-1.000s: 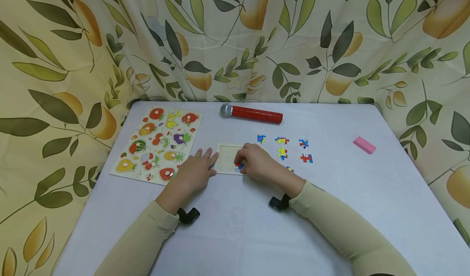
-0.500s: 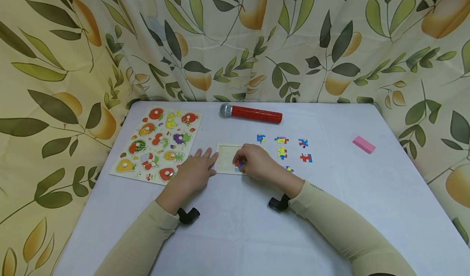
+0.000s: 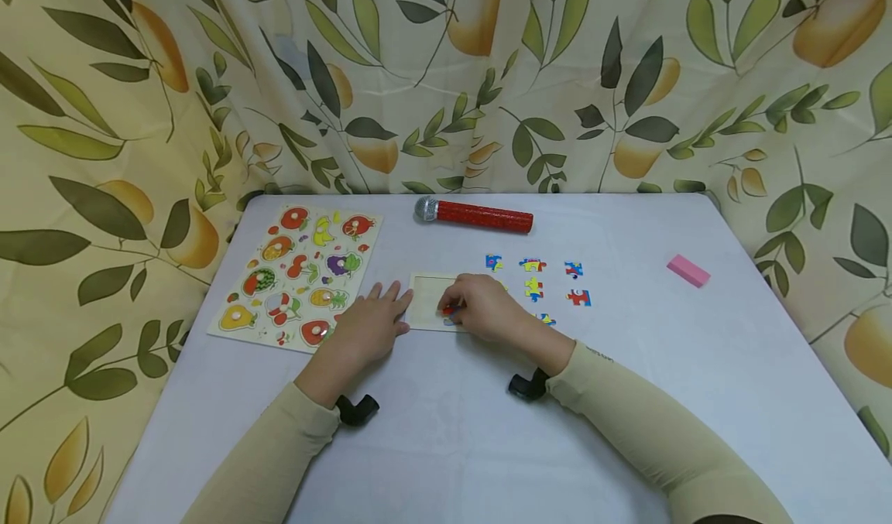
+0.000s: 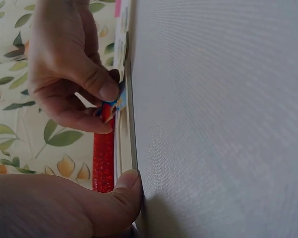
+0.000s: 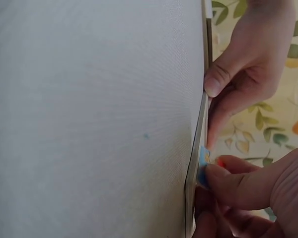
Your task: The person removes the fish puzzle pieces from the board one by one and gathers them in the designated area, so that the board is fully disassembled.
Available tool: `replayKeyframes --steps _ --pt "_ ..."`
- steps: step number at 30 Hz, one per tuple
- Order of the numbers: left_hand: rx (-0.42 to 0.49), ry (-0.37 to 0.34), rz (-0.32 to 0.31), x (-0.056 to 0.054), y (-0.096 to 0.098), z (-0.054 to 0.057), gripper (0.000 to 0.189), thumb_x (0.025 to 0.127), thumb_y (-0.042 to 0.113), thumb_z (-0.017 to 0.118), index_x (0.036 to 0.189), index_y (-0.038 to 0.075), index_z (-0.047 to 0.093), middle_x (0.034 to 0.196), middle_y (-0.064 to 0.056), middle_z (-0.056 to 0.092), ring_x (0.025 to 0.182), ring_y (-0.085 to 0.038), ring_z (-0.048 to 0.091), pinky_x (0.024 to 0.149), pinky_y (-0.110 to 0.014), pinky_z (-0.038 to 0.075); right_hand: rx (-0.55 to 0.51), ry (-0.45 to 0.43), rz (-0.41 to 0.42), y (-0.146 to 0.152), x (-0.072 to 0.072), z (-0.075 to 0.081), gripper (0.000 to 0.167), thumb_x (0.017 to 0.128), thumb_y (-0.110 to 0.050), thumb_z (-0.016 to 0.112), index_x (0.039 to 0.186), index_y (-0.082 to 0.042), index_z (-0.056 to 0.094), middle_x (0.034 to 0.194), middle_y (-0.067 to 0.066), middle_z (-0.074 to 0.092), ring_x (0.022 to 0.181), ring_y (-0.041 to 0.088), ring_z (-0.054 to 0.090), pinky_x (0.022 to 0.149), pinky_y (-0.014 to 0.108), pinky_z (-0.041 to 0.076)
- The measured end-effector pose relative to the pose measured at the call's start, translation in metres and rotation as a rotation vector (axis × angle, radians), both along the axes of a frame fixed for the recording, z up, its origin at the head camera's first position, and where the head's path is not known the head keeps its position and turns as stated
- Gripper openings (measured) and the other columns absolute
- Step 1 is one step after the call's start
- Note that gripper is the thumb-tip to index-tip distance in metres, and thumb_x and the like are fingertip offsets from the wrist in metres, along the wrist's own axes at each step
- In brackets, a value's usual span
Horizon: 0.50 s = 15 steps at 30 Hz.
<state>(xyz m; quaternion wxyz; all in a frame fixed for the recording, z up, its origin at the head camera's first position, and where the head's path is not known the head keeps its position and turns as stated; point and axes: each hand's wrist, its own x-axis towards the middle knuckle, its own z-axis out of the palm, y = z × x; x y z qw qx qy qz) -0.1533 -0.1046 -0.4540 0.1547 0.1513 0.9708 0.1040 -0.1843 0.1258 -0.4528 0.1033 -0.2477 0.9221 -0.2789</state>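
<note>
My left hand (image 3: 369, 327) lies with fingers spread at the left end of a shallow wooden puzzle tray (image 3: 427, 301); in the left wrist view its thumb presses the near edge. Over the tray's right part, my right hand (image 3: 491, 307) pinches a small jigsaw piece (image 3: 448, 309) with red on it, low above the tray floor. Light blue (image 5: 203, 166) printed surface shows beside the right thumb in the right wrist view. The right hand hides much of the tray's right side. Several loose jigsaw pieces (image 3: 533, 289) in red, yellow and blue lie right of the tray.
A fruit peg board (image 3: 296, 276) lies on the left, its corner by the left hand. Behind the tray is a red glittery microphone (image 3: 481, 216). A pink block (image 3: 688, 271) sits far right on the white-covered table (image 3: 446, 446); a patterned curtain (image 3: 432, 83) hangs behind.
The right fingers have shifted slightly left and turned the pinched piece, so less of its face shows. The left hand stays at the tray's edge.
</note>
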Motion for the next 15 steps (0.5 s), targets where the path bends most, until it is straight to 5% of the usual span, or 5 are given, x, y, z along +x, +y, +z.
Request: replayKeyframes --steps 6,15 --pt "0.006 0.000 -0.006 0.000 0.000 -0.001 0.064 0.108 0.034 0.065 0.166 0.020 0.043 0.176 -0.012 0.035 0.164 -0.042 0.029 0.129 -0.065 0.031 -0.097 -0.127 -0.068 0.007 -0.002 0.000 0.019 0.093 -0.004 0.080 0.105 -0.018 0.082 0.098 -0.002 0.077 0.091 0.017 0.065 0.079 0.031 0.056" --pt "0.002 -0.002 -0.010 0.001 0.001 0.001 0.063 0.109 0.034 0.064 0.167 0.019 0.043 0.176 -0.013 0.033 0.165 -0.042 0.028 0.130 -0.065 0.030 -0.221 -0.296 -0.193 0.055 -0.001 0.010 0.017 0.093 -0.007 0.082 0.109 -0.013 0.083 0.098 0.008 0.071 0.060 0.022 0.063 0.056 0.029 0.054"
